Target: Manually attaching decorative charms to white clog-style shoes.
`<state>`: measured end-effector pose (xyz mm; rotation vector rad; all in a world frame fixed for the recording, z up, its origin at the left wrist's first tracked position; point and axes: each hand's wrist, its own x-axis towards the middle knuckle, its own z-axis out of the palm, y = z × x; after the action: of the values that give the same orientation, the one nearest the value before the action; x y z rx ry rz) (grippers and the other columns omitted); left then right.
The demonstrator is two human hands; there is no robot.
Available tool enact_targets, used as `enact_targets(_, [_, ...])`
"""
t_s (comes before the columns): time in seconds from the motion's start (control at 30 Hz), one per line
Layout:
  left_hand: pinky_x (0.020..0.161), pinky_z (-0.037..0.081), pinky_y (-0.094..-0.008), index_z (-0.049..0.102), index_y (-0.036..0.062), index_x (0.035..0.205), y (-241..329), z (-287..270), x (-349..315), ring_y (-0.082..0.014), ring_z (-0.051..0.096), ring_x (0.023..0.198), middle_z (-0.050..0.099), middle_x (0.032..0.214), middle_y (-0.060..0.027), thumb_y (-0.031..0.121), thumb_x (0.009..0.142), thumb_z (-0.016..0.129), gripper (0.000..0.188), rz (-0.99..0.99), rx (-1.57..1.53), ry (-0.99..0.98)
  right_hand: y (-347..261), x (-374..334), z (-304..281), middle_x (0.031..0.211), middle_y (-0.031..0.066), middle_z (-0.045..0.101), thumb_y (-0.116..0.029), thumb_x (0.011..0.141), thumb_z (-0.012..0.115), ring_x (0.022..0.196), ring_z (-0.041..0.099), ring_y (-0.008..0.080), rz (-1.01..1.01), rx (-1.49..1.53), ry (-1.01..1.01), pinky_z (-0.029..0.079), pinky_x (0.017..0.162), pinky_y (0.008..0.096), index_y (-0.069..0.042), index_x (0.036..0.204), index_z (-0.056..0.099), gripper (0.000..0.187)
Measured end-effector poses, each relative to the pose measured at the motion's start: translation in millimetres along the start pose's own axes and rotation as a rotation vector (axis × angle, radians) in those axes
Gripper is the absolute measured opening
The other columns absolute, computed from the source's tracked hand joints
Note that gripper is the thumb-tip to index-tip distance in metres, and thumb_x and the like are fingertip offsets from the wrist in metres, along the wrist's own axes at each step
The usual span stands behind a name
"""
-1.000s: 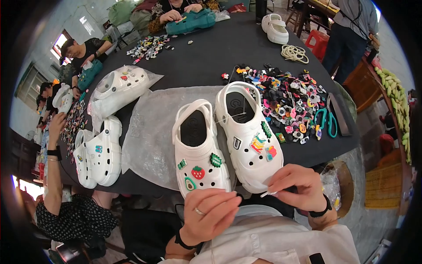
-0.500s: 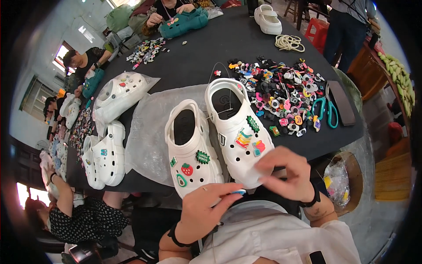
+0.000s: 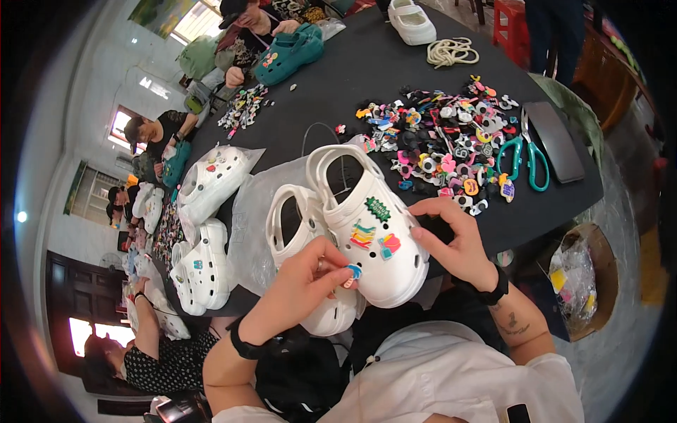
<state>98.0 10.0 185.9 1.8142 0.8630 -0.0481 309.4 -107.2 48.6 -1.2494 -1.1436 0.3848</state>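
Between thumb and forefinger of my left hand [image 3: 314, 275] is a small blue-and-white shoe charm [image 3: 354, 272], close to the toe of a white clog [image 3: 384, 275]. My right hand [image 3: 455, 240] grips that clog at its outer side, thumb against the wall; some fingertips are hidden. The clog carries a green spiky charm [image 3: 377, 209], a rainbow-coloured charm [image 3: 363, 236] and a pink-and-blue charm [image 3: 388, 246]. Its mate, another white clog [image 3: 285, 243], lies on the left, partly covered by the first clog and my left hand.
A pile of loose charms [image 3: 451, 151] spreads beyond the clogs. Teal-handled scissors [image 3: 523, 158] and a dark flat case [image 3: 555, 143] lie right. More white clogs [image 3: 204, 271] stand left; cord [image 3: 451, 51] lies far off. Several people work around the table. An open carton [image 3: 592, 289] stands below right.
My right hand has moved onto the clog's outer side. The right clog has turned and shifted over its mate. My left hand has brought the charm up to its toe.
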Motion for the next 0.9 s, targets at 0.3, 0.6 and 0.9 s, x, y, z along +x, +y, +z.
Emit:
enact_targets(0.3, [0.056,0.045,-0.0218,0.049,0.0048,0.099,-2,0,9,-0.0114,0.068,0.078,0.07,0.09,-0.0118,0.014,0.096,0.059,0.014,-0.156,-0.226,-0.03,1,-2,1,0.109,0.014,0.064,-0.01,0.082,0.072,0.1,0.062,0.0274,-0.044,0.061,-0.005,0.049,0.087,0.0355,-0.002,0.104,0.064,0.025])
enact_targets(0.6, [0.06,0.047,-0.0216,0.047,0.0036,0.099,4,3,12,-0.0152,0.068,0.074,0.07,0.087,-0.0146,0.014,0.096,0.057,0.015,-0.267,-0.377,-0.04,3,-1,1,0.108,0.0146,0.063,-0.009,0.081,0.073,0.1,0.062,0.0284,-0.089,0.02,0.006,0.05,0.086,0.0361,-0.002,0.104,0.064,0.026])
enact_targets(0.9, [0.061,0.054,-0.0262,0.053,0.0029,0.094,5,-5,14,-0.0185,0.069,0.072,0.07,0.085,-0.014,0.008,0.093,0.061,0.01,-0.234,-0.311,0.007,3,-2,0,0.109,0.0142,0.063,-0.01,0.081,0.073,0.1,0.061,0.0287,-0.1,0.022,0.014,0.05,0.086,0.0364,-0.002,0.104,0.064,0.026])
